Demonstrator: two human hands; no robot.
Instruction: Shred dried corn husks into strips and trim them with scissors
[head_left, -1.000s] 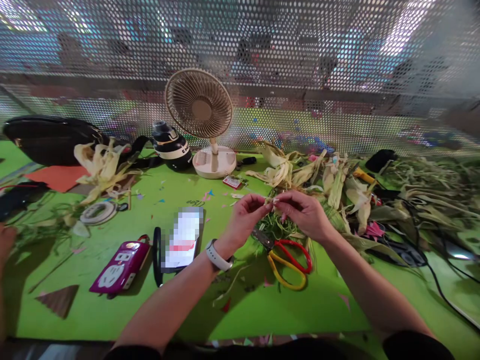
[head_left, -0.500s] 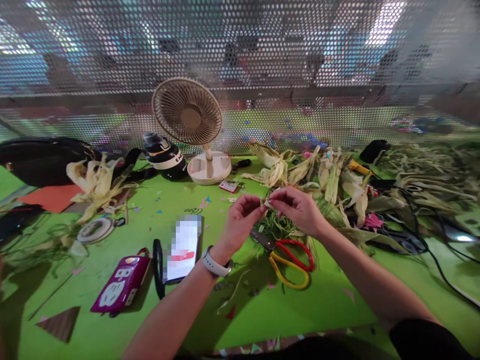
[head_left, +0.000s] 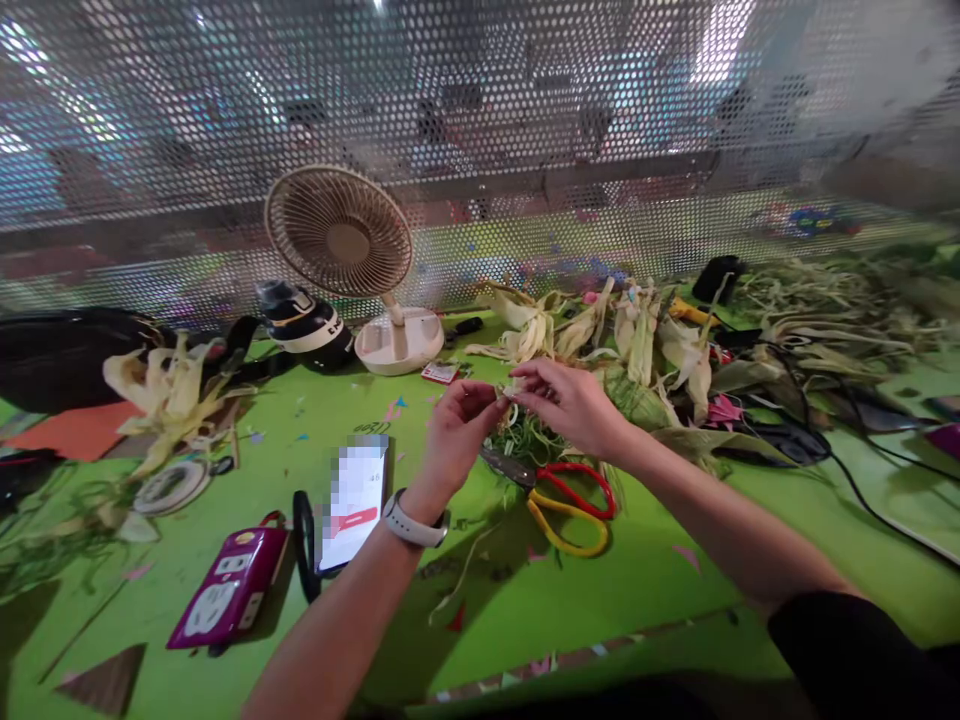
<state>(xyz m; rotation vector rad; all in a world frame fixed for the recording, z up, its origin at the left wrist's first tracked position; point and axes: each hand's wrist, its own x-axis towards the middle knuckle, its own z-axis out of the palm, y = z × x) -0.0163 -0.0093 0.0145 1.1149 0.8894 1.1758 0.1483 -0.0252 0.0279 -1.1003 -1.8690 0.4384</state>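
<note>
My left hand (head_left: pixel 457 425) and my right hand (head_left: pixel 571 404) meet above the green table (head_left: pixel 645 590), fingertips pinched together on a small pale strip of corn husk (head_left: pixel 510 393). A white watch sits on my left wrist. Below the hands lies a tangle of thin green husk shreds (head_left: pixel 529 442). Scissors with red and yellow handles (head_left: pixel 562 497) lie just in front of them.
A pile of corn husks (head_left: pixel 637 340) spreads to the right, with black cables beyond. A beige desk fan (head_left: pixel 352 250) stands at the back. A phone (head_left: pixel 351 495), a purple power strip (head_left: pixel 229 590), a tape roll (head_left: pixel 165 485) and another husk bundle (head_left: pixel 169 385) lie to the left. Perforated metal screen behind.
The view has swung right and tilted, shifting everything leftward. Both hands stay pinched together on the husk strip, now slightly higher and further left in the frame.
</note>
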